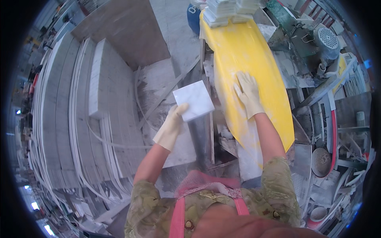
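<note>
My left hand [173,123], in a cream rubber glove, grips a square white marble tile [194,100] by its near left corner. The thumb lies on the tile's face and the other fingers are hidden beneath it. The tile is held in the air, left of a long bench covered by a yellow sheet [260,67]. On that sheet rests my right hand [248,93], gloved alike, palm down with its fingers stretched out and nothing in them. White dust smears the yellow surface around it.
Stacked white tiles [226,12] stand at the bench's far end, beside a blue drum [193,19]. Tall stone slabs [59,115] lean in rows on the left. A machine with a grey motor [328,39] stands at right, near a round pan [321,162].
</note>
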Motion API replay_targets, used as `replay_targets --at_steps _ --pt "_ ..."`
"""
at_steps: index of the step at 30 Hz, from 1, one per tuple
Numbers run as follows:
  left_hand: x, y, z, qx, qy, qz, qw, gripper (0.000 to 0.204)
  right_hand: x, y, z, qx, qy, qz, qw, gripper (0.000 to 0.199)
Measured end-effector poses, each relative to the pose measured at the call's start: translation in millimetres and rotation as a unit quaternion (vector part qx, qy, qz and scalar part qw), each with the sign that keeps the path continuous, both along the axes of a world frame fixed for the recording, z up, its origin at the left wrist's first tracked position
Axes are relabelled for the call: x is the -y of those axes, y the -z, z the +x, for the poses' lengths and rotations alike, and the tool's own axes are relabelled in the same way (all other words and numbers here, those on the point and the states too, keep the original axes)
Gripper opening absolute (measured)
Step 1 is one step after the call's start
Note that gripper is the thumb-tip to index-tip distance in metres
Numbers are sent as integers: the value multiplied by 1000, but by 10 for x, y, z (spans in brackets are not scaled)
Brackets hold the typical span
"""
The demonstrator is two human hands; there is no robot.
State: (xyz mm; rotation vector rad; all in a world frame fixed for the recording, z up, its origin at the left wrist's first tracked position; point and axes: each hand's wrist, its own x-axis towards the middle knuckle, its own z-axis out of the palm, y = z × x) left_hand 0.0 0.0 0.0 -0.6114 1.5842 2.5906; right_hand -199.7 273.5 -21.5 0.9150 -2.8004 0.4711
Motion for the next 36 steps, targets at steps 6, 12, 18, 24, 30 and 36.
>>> replay_targets --at_steps 6,12,18,24,30,36 --pt "459 -624 -1130 -17 -1 -8 1000 64 221 -47 28 -51 44 44 997 55" --pt "586 -1533 -3172 -129 10 -82 988 62 235 -133 27 -40 46 48 997 53" --pt "296 -2068 -4714 -245 1 -14 969 66 227 -243 4 -13 51 46 998 51" --pt "215 -2042 -5204 -59 -50 -51 996 67 226 -287 -14 16 56 33 998 52" --pt "415 -1926 -5302 -10 -10 -141 990 67 240 -295 22 35 57 13 998 51" --pt "745 -2039 -5383 -153 200 -727 639 51 264 -345 39 37 60 -12 997 51"
